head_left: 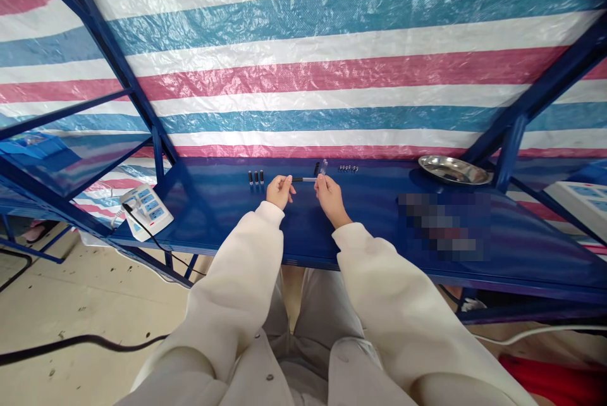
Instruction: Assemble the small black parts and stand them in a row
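Observation:
Over the blue shelf point(360, 216), my left hand point(279, 191) is closed in a pinch on one end of a thin dark pen-like rod point(303, 179). My right hand point(331, 198) is closed on its other end and also holds a small clear tube or cap point(323, 167) upright between the fingers. Three short black caps point(256, 178) stand in a row just left of my left hand. A row of several small metal pieces point(348, 168) lies right of my right hand, near the back.
A shiny metal dish point(454, 170) sits at the back right by a blue upright post. A white power strip point(146, 207) with a black cable lies on the shelf's left corner. A striped tarp hangs behind. Blue frame bars slant on both sides.

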Action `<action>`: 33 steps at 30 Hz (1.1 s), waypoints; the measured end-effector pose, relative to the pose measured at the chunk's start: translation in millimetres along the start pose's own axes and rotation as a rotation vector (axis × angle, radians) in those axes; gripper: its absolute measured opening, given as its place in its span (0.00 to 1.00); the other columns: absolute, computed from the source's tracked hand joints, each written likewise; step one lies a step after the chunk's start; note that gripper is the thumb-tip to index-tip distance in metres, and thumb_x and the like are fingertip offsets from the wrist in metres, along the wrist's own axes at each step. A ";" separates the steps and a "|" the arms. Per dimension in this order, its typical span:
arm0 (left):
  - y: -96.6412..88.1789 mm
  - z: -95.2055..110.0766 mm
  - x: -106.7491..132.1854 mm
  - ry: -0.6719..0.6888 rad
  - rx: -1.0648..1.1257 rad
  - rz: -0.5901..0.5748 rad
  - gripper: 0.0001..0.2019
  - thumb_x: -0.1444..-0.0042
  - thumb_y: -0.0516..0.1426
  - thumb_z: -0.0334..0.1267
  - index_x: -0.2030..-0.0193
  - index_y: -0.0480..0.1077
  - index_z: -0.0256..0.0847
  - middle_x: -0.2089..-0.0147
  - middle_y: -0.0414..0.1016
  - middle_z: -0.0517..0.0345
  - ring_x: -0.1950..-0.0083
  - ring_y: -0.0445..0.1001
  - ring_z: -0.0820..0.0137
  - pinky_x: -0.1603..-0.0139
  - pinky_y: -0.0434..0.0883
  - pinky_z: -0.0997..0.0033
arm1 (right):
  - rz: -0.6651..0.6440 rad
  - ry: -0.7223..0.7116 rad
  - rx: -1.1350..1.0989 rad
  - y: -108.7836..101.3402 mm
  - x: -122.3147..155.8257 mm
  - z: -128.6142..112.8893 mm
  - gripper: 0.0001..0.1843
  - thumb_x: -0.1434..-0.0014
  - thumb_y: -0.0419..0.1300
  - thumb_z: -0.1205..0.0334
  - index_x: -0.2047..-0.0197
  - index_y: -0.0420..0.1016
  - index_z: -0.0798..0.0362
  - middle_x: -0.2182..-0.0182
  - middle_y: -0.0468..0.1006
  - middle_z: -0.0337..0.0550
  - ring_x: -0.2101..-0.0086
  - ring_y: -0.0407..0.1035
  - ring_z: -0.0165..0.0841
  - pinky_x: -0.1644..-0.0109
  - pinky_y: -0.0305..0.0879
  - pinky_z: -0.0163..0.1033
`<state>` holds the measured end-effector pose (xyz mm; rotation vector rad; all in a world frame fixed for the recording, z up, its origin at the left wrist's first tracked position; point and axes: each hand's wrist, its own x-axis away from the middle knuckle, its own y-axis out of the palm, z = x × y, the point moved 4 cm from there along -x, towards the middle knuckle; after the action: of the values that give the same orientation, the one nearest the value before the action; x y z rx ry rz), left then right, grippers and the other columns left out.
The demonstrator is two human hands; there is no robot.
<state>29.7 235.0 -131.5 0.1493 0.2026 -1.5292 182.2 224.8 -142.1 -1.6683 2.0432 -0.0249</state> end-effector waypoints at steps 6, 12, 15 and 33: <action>-5.8 -2.8 -2.0 -0.039 -0.013 0.076 0.09 0.50 0.58 0.40 0.68 0.63 0.37 0.77 0.69 0.66 0.88 0.61 0.82 0.84 0.60 0.79 | 0.142 0.008 -0.044 -8.6 -0.6 -2.7 0.24 0.42 0.42 0.41 0.71 0.64 0.51 0.76 0.67 0.39 0.75 0.60 0.29 0.67 0.60 0.36; 2.6 -13.2 -3.8 -0.056 0.021 -0.106 0.12 0.53 0.60 0.41 0.66 0.66 0.35 0.74 0.72 0.61 0.86 0.64 0.81 0.83 0.62 0.79 | -0.057 -0.105 -0.051 3.4 -2.4 -6.4 0.22 0.46 0.49 0.42 0.66 0.69 0.53 0.72 0.71 0.43 0.70 0.64 0.32 0.65 0.61 0.37; 2.3 -13.1 -4.5 -0.029 0.038 -0.106 0.16 0.53 0.60 0.46 0.66 0.65 0.35 0.74 0.72 0.62 0.86 0.64 0.81 0.85 0.59 0.80 | -0.119 -0.114 -0.037 7.9 -2.7 -4.1 0.21 0.46 0.50 0.43 0.67 0.69 0.53 0.72 0.72 0.43 0.71 0.64 0.31 0.66 0.61 0.37; 1.4 -10.6 -2.2 0.140 -0.212 -0.082 0.12 0.47 0.57 0.42 0.63 0.73 0.35 0.68 0.75 0.55 0.79 0.66 0.80 0.80 0.63 0.79 | -0.293 -0.188 0.087 17.3 3.5 -2.8 0.15 0.46 0.52 0.53 0.64 0.73 0.54 0.71 0.76 0.43 0.73 0.66 0.31 0.65 0.63 0.37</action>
<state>30.6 239.5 -141.4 0.0801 0.4858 -1.5688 164.8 225.1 -146.5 -1.8265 1.6273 -0.0535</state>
